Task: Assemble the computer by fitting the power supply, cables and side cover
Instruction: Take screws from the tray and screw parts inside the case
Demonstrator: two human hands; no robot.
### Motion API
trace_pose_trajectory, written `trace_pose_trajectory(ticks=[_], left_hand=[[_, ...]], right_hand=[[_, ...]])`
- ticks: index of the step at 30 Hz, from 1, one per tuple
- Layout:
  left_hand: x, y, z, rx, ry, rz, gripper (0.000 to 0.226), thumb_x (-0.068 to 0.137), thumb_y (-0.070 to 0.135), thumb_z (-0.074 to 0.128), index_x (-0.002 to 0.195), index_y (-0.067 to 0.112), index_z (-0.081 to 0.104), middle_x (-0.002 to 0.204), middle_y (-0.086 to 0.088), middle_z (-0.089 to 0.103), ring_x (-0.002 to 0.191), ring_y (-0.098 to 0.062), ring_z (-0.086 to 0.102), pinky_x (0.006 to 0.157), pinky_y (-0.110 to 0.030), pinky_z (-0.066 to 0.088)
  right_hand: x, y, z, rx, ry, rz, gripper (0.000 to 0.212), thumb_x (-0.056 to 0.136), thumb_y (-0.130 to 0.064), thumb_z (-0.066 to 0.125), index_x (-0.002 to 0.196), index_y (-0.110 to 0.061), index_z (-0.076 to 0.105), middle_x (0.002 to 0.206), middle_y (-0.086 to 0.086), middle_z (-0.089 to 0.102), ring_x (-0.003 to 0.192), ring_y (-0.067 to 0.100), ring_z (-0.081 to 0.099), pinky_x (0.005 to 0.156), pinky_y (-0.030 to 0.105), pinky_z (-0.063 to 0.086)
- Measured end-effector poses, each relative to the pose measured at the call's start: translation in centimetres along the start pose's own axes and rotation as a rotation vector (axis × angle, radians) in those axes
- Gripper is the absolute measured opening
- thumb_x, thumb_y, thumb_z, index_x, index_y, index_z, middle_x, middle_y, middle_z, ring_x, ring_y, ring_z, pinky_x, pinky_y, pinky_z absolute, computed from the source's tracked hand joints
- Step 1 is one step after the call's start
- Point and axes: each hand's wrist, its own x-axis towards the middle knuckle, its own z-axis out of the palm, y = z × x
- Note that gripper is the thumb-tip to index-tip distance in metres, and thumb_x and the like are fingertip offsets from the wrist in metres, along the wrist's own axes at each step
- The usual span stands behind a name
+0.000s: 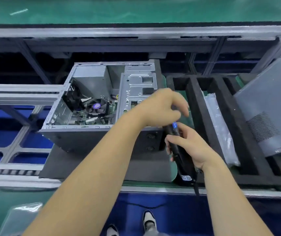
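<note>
Here the right hand point(190, 147) has its fingers point(168, 139) clamped round a black electric screwdriver point(178, 150). The left hand point(163, 106) hovers at the tool's tip, fingers loosely curled and apart, blurred. Left of both lies the open computer case point(98, 103) on a grey pad; the side cover point(269, 108) leans far right.

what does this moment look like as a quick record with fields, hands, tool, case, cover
right hand: grips the black electric screwdriver around its body
left hand: above the screwdriver's tip end, fingers curled near it; contact unclear from blur
computer case: lying on its side on dark foam, open side up, CPU fan and cables visible inside
power supply: grey box in the case's far corner
side cover: not fitted, leaning at the right over the black foam tray
</note>
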Motion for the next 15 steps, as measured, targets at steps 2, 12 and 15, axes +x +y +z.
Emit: trace_pose_trajectory(ticks=[2, 12, 15], left_hand=[[-2.6, -0.8, -0.1, -0.109, 0.633, 0.082, 0.024, 0.078, 0.000, 0.052, 0.082, 0.005, 0.076, 0.087, 0.003, 0.070, 0.080, -0.014, 0.060, 0.077, -0.029, 0.048], [-26.2, -12.6, 3.3, -0.235, 1.428, -0.497, 0.018, 0.085, 0.011, 0.051, 0.079, 0.011, 0.068, 0.062, 0.009, 0.054, 0.056, -0.010, 0.047, 0.056, -0.029, 0.039], [-35.2, -15.6, 5.0, -0.272, 1.497, -0.780, 0.016, 0.082, 0.014, 0.051, 0.078, 0.015, 0.067, 0.061, 0.011, 0.054, 0.062, -0.014, 0.049, 0.063, -0.036, 0.044]], right_hand=[[-0.4, 0.4, 2.0, -0.008, -0.022, -0.023, 0.029, 0.075, -0.021, 0.078, 0.096, -0.017, 0.059, 0.079, 0.017, 0.061, 0.061, 0.031, 0.059, 0.053, 0.039, 0.053], [-0.3, 7.7, 23.1, -0.336, -0.297, 0.078, 0.026, 0.083, -0.028, 0.071, 0.099, -0.017, 0.053, 0.071, 0.006, 0.062, 0.056, 0.026, 0.059, 0.056, 0.039, 0.053], [-1.0, 11.8, 30.8, -0.407, -0.303, 0.108, 0.026, 0.082, -0.027, 0.072, 0.097, -0.016, 0.054, 0.073, 0.008, 0.062, 0.057, 0.026, 0.060, 0.062, 0.050, 0.057]])
